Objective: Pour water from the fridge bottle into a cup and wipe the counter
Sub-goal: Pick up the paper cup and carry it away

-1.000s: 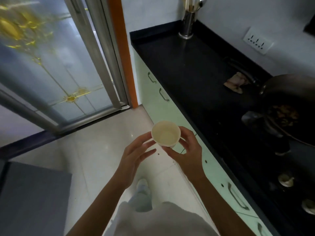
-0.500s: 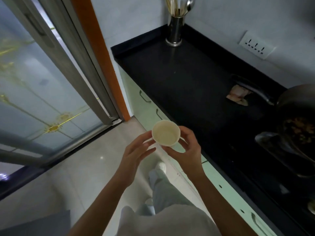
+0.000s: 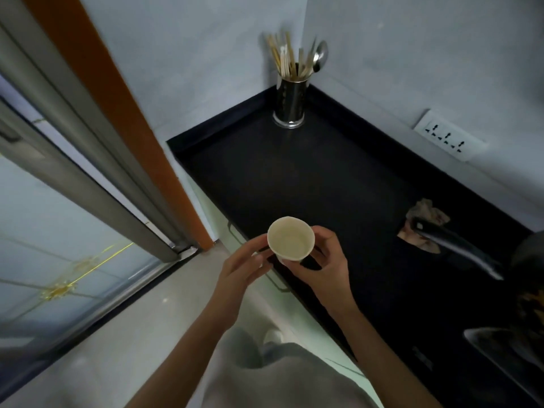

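A small cream paper cup (image 3: pixel 290 238) is held upright in the air over the front edge of the black counter (image 3: pixel 312 184). My right hand (image 3: pixel 325 263) wraps its right side and base. My left hand (image 3: pixel 245 267) touches its left side with the fingertips. The inside of the cup looks pale; I cannot tell whether it holds water. A crumpled beige cloth (image 3: pixel 424 216) lies on the counter at the right, partly under a dark pan handle. No bottle or fridge is in view.
A steel holder with chopsticks and spoons (image 3: pixel 290 104) stands in the counter's back corner. A dark pan (image 3: pixel 530 260) with its handle (image 3: pixel 453 245) sits at the right edge. A wall socket (image 3: pixel 449 139) is above. A glass sliding door (image 3: pixel 59 231) is on the left.
The view has swung up and right towards the counter corner. The cup, held in both hands, has come from over the floor to over the counter's front edge.
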A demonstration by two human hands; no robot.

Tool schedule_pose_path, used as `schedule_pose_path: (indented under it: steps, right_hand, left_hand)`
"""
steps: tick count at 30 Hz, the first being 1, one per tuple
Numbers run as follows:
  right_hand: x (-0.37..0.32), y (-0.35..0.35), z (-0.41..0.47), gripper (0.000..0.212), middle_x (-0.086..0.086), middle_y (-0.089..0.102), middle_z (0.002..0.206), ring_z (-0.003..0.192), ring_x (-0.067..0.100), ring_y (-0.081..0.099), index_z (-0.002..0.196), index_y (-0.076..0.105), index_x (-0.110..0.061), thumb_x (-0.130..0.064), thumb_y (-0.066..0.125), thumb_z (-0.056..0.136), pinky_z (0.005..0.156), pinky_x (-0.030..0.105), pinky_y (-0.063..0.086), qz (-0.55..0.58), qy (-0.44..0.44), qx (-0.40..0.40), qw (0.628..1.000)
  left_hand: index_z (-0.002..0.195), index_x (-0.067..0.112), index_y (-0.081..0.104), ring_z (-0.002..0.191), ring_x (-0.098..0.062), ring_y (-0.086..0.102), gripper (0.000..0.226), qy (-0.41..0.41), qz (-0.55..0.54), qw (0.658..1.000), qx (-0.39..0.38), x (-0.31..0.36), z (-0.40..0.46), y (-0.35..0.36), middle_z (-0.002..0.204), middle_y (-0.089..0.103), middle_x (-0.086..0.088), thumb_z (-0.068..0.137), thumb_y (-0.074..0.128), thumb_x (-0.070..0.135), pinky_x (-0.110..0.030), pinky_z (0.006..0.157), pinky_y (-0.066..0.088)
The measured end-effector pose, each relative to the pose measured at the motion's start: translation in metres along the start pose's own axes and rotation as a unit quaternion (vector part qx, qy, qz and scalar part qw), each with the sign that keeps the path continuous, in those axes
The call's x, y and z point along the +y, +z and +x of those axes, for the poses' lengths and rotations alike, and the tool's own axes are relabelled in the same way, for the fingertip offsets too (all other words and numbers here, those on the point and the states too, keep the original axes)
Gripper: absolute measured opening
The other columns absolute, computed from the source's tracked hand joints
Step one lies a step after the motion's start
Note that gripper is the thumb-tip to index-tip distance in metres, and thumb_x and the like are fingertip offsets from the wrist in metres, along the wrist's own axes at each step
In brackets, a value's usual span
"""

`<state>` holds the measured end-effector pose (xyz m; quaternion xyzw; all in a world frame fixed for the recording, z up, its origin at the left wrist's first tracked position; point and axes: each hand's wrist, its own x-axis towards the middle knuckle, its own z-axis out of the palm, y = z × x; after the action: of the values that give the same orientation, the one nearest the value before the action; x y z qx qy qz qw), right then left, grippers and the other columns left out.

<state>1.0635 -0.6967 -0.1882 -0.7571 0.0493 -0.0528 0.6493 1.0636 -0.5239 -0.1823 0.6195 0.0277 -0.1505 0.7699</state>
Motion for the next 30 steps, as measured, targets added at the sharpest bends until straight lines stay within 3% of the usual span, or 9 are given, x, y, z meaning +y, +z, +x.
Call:
schedule_pose_path:
  steps: [3, 10, 15, 20, 23, 26, 30]
  right_hand:
    - [0.003, 0.007, 0.031, 0.061, -0.017, 0.062, 0.113, 0.110, 0.009, 0.061, 0.115, 0.054, -0.023, -0.003, 0.085, 0.066, 0.090, 0.021, 0.050, -0.002, 0.011, 0.015, 1.000]
    - [0.011, 0.039, 0.105, 0.062, -0.021, 0.062, 0.110, 0.107, 0.004, 0.061, 0.112, 0.053, -0.025, -0.001, 0.085, 0.065, 0.088, 0.017, 0.048, 0.000, 0.041, 0.051, 0.998]
    - [0.017, 0.081, 0.159, 0.062, -0.020, 0.061, 0.110, 0.107, 0.004, 0.061, 0.111, 0.053, -0.028, -0.003, 0.085, 0.065, 0.090, 0.020, 0.049, -0.014, 0.058, 0.072, 0.996]
    - [0.028, 0.125, 0.207, 0.063, -0.015, 0.061, 0.112, 0.110, 0.006, 0.060, 0.113, 0.052, -0.030, -0.010, 0.087, 0.065, 0.094, 0.024, 0.050, -0.032, 0.072, 0.084, 0.993]
    - [0.035, 0.147, 0.232, 0.061, -0.019, 0.061, 0.111, 0.109, 0.002, 0.059, 0.113, 0.052, -0.030, -0.012, 0.086, 0.066, 0.094, 0.018, 0.047, -0.040, 0.081, 0.083, 0.992]
    - [0.042, 0.166, 0.253, 0.060, -0.018, 0.061, 0.111, 0.108, -0.001, 0.058, 0.114, 0.052, -0.027, -0.014, 0.085, 0.066, 0.092, 0.014, 0.046, -0.053, 0.086, 0.081, 0.992]
    - [0.051, 0.187, 0.277, 0.061, -0.018, 0.061, 0.111, 0.106, -0.003, 0.058, 0.113, 0.051, -0.030, -0.016, 0.086, 0.065, 0.091, 0.013, 0.046, -0.057, 0.095, 0.075, 0.991]
  left_hand:
    - [0.125, 0.019, 0.061, 0.118, -0.018, 0.061, 0.035, -0.006, -0.011, 1.000, -0.012, 0.008, 0.034, -0.006, 0.121, 0.067, 0.001, 0.091, 0.051, 0.019, -0.034, 0.097, 0.051]
    - [0.120, 0.017, 0.064, 0.118, -0.022, 0.061, 0.033, -0.041, -0.025, 0.998, -0.037, 0.022, 0.126, -0.043, 0.120, 0.068, -0.002, 0.095, 0.049, 0.002, -0.038, 0.098, 0.051]
    - [0.104, 0.028, 0.074, 0.114, -0.021, 0.064, 0.026, -0.072, -0.031, 0.996, -0.049, 0.036, 0.192, -0.084, 0.114, 0.071, -0.001, 0.082, 0.067, 0.017, -0.035, 0.095, 0.053]
    - [0.107, 0.011, 0.067, 0.116, -0.027, 0.061, 0.027, -0.121, -0.015, 0.992, -0.012, 0.044, 0.251, -0.120, 0.118, 0.066, -0.012, 0.090, 0.054, -0.005, -0.040, 0.098, 0.051]
    - [0.105, 0.014, 0.067, 0.118, -0.029, 0.060, 0.028, -0.125, -0.019, 0.992, -0.005, 0.043, 0.278, -0.142, 0.116, 0.066, -0.009, 0.091, 0.052, -0.006, -0.032, 0.091, 0.055]
    - [0.110, 0.014, 0.066, 0.115, -0.025, 0.062, 0.028, -0.110, -0.007, 0.994, -0.008, 0.041, 0.296, -0.163, 0.122, 0.065, -0.012, 0.092, 0.052, -0.002, -0.036, 0.094, 0.054]
    - [0.112, 0.009, 0.064, 0.117, -0.029, 0.060, 0.027, -0.116, -0.007, 0.993, 0.020, 0.034, 0.322, -0.183, 0.123, 0.062, -0.015, 0.091, 0.051, -0.004, -0.031, 0.088, 0.056]
